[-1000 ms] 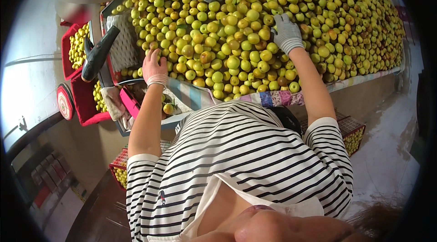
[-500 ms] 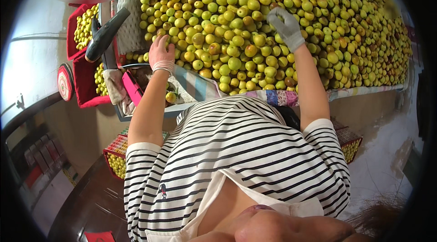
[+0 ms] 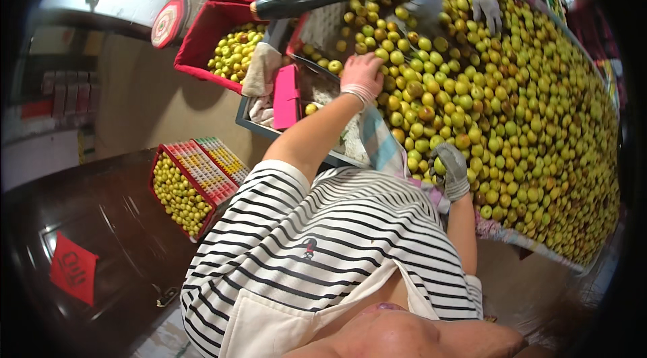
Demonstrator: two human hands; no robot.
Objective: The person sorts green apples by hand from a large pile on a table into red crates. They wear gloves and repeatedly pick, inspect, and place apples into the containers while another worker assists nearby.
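A wide heap of round yellow-green fruit [image 3: 499, 122], some with brown patches, like jujubes, covers the table in front of me. My left hand [image 3: 362, 77], in a pale pink glove, rests with its fingers apart at the heap's near left edge, by the sorting tray; no fruit shows in its grip. Close to my body, my right hand [image 3: 453, 171] in a grey glove curls around a green jujube [image 3: 439, 167] at the heap's near edge. Across the heap are a co-worker's two gloved hands, one blurred [image 3: 424, 2] and one spread on the fruit [image 3: 485, 9].
Left of the heap, a dark hair dryer [image 3: 303, 2] lies above a pink phone case [image 3: 286, 97] and a beige cloth [image 3: 261, 70]. Red-lined crates [image 3: 192, 55] of fruit stand beyond. A fruit box with a coloured lattice side [image 3: 202, 173] sits lower left, near a round stool [image 3: 169, 22].
My view has swung left, so the table appears shifted and turned. My right hand has drawn back towards my body and closed on a jujube. A second co-worker's hand has come into view.
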